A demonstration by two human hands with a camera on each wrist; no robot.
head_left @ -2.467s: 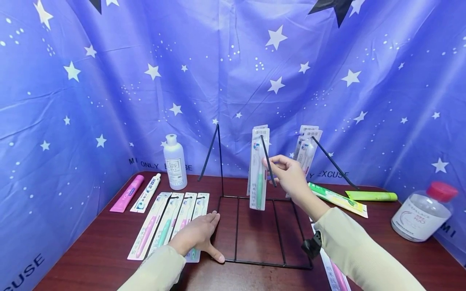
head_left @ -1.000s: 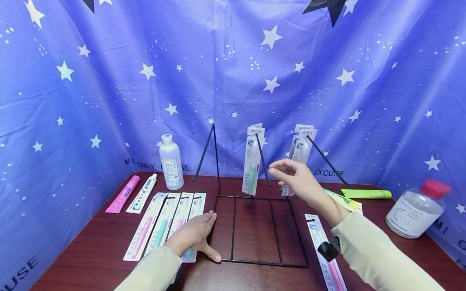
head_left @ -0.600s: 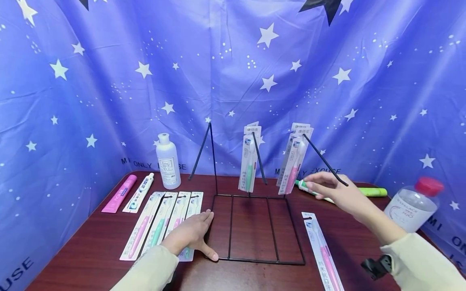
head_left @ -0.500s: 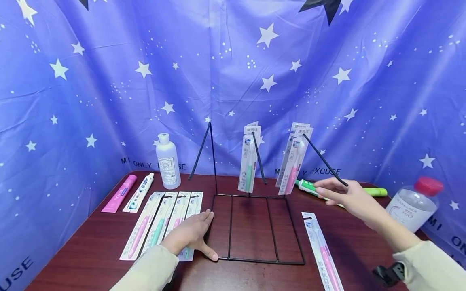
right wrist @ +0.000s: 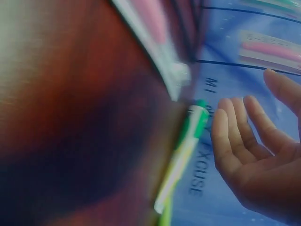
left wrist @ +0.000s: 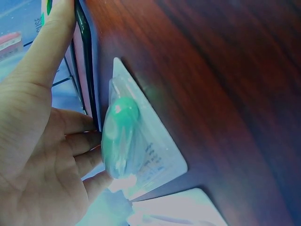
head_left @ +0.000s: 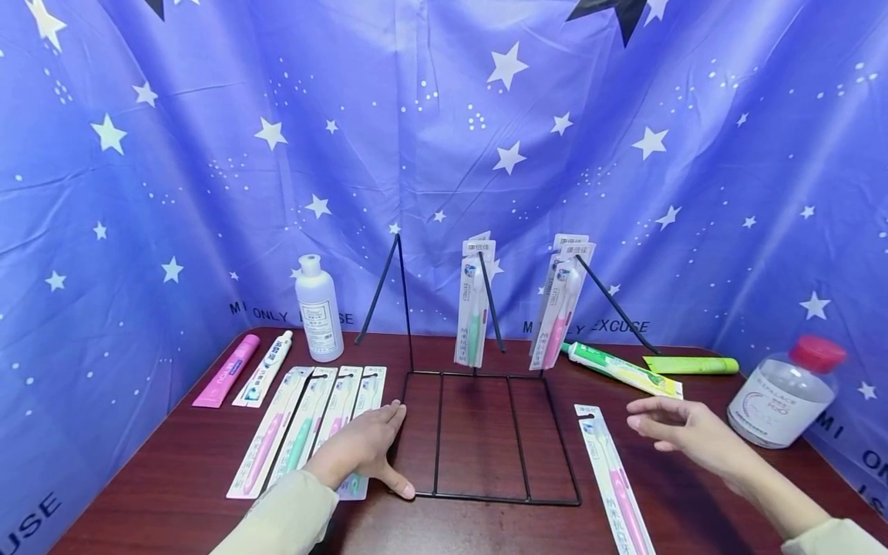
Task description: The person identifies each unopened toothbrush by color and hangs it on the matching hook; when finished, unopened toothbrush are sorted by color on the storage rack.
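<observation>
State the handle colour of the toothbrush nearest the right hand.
The handle is pink, clearest in the head view.

Left hand [head_left: 364, 449] splayed, back upward; right hand [head_left: 694, 435] aloft (loosely curled)

A wire rack [head_left: 518, 436] stands at lower centre, hanging packs [head_left: 557, 308] on its middle and right hooks. Left of it — four packs in a row [head_left: 303, 432], a bottle [head_left: 320, 316] behind. Right — a lone pack [head_left: 617, 486], two tubes [head_left: 624, 370] behind, a jar [head_left: 782, 397] near the edge.
</observation>
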